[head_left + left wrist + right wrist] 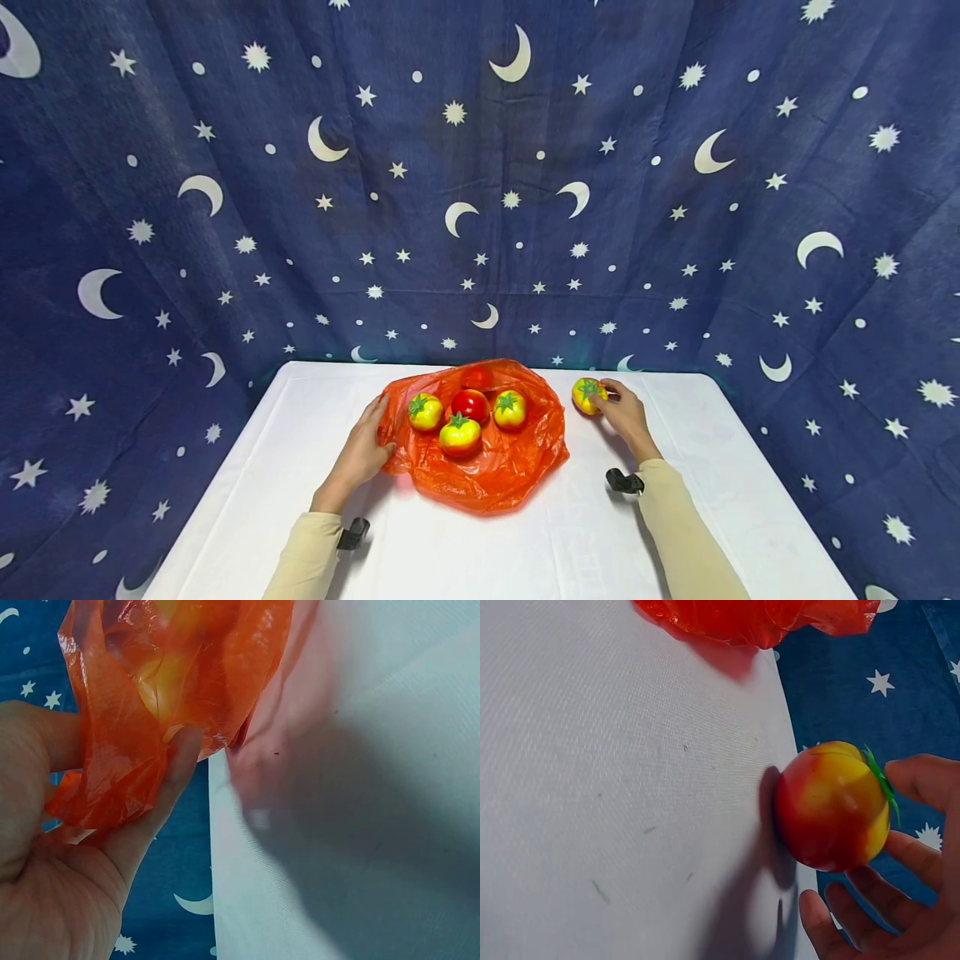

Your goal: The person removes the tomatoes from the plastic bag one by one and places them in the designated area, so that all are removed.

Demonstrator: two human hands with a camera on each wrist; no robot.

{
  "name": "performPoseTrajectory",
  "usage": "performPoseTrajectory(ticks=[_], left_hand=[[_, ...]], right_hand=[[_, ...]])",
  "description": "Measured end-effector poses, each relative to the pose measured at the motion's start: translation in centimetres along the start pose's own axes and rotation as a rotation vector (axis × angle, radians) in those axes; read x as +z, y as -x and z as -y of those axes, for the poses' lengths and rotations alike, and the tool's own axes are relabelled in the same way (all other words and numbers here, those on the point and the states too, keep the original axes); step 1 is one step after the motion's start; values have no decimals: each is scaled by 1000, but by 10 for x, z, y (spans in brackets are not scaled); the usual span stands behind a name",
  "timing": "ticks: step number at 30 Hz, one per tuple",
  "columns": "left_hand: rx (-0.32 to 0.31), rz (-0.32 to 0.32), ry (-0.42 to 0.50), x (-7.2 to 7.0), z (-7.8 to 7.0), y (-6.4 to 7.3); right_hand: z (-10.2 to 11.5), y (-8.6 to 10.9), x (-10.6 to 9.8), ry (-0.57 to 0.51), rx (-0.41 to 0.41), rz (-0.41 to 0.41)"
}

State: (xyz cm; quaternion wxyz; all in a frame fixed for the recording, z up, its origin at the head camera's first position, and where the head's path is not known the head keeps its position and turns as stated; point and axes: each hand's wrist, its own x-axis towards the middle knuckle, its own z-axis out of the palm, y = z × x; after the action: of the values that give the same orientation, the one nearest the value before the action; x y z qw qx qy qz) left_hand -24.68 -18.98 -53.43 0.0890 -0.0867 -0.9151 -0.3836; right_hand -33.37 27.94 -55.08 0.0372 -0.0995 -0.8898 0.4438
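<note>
Several toy tomatoes lie on an orange-red plastic bag (498,479), among them a red one (470,405) and a yellow-red one (460,435) in front of it. My left hand (362,450) holds the bag's left edge; in the left wrist view, thin plastic (120,765) runs between its thumb and fingers. Right of the bag, my right hand (624,414) holds another yellow-red tomato (832,806) with a green leafy top. Its thumb is by the leaves and its other fingers reach partly behind the fruit.
A white cloth covers the table (450,558). Behind it hangs a dark blue curtain (420,208) with moons and stars. A black wrist mount (624,481) sits on the right wrist, and another (353,533) on the left.
</note>
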Motion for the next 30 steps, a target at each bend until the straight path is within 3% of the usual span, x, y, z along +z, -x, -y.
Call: performPoseTrajectory(ticks=[11, 30], left_hand=[[-38, 49, 3, -3, 0, -2], [-48, 37, 15, -2, 1, -1]], right_hand=[[-5, 1, -8, 30, -40, 11], [-3, -1, -9, 51, -21, 24]])
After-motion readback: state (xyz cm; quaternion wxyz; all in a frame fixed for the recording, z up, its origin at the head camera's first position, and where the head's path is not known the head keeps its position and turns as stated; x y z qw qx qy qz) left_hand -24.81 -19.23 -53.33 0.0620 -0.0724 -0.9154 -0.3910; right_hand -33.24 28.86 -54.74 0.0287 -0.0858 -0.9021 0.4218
